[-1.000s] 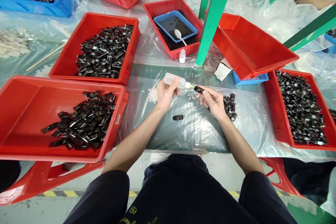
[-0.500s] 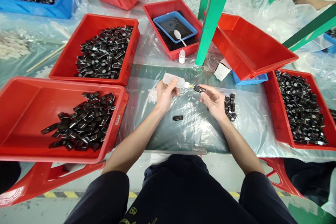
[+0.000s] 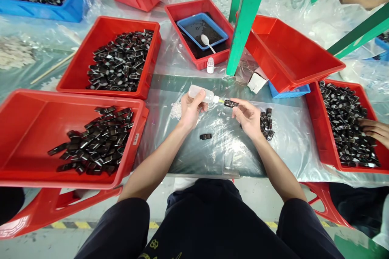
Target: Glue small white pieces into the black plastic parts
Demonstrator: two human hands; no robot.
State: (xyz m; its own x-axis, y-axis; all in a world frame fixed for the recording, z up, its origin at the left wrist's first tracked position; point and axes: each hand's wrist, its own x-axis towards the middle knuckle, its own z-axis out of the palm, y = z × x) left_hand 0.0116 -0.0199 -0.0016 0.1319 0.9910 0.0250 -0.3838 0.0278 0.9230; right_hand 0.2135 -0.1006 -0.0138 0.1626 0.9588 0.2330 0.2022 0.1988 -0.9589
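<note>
The table [image 3: 188,162] is covered with plastic sheeting [image 3: 288,145]. Its near edge is flanked by a red bin [image 3: 33,133] at left and a second red bin [image 3: 317,129] at right. Between them are laid a lone black part [image 3: 206,136], a cluster of black parts [image 3: 268,124] and white scraps [image 3: 176,110]; farther in, a dropper bottle [image 3: 210,66] is stood.
</note>
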